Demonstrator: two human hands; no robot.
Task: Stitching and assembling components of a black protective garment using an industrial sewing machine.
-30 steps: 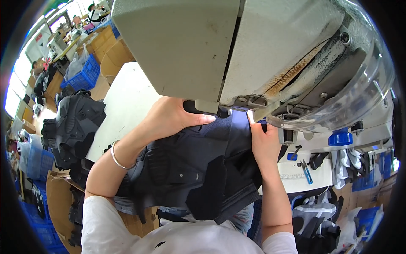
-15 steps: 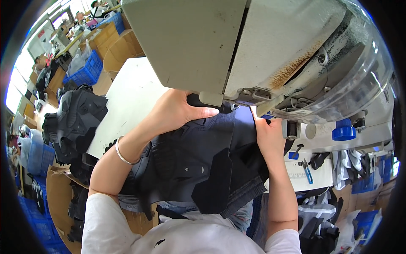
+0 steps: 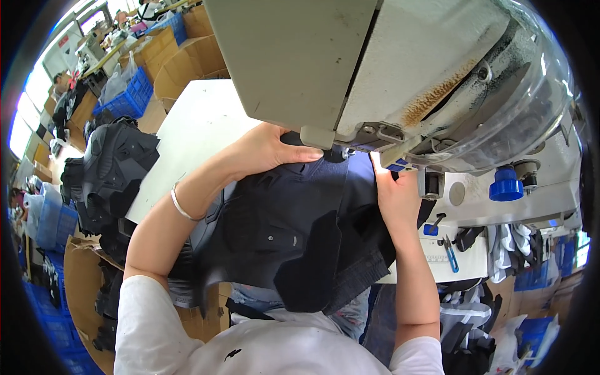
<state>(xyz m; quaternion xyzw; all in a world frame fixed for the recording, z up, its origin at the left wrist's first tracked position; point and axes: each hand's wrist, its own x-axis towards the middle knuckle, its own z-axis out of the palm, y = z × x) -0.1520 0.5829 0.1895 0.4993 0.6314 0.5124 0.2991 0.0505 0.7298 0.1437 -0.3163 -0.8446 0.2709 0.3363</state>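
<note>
A large black fabric piece (image 3: pixel 250 231) with padded, ridged panels and a ribbed lower edge lies across the sewing machine's bed and drapes toward my lap. My left hand (image 3: pixel 265 150), with a silver bangle on its wrist, grips the far edge of the fabric, thumb on top and the other fingers mostly hidden. At the fabric's right edge, close to the needle area, my right hand (image 3: pixel 398 194) holds the cloth between thumb and fingers, its fingertips partly hidden by the machine. The sewing machine head (image 3: pixel 294 62) hangs just above both hands and hides the stitching point.
White tabletop (image 3: pixel 197 119) extends left, beside a pile of black padded pieces (image 3: pixel 115 169). Blue-handled thread snips (image 3: pixel 450 255) lie on the right, near a blue knob (image 3: pixel 506 187). A cardboard box (image 3: pixel 84 281) stands at lower left; grey and white pieces (image 3: pixel 465 315) at lower right.
The view has shifted slightly. The fabric's hanging lower part has swung a little to the left, and its lower left corner is blurred. Both hands keep their hold near the needle.
</note>
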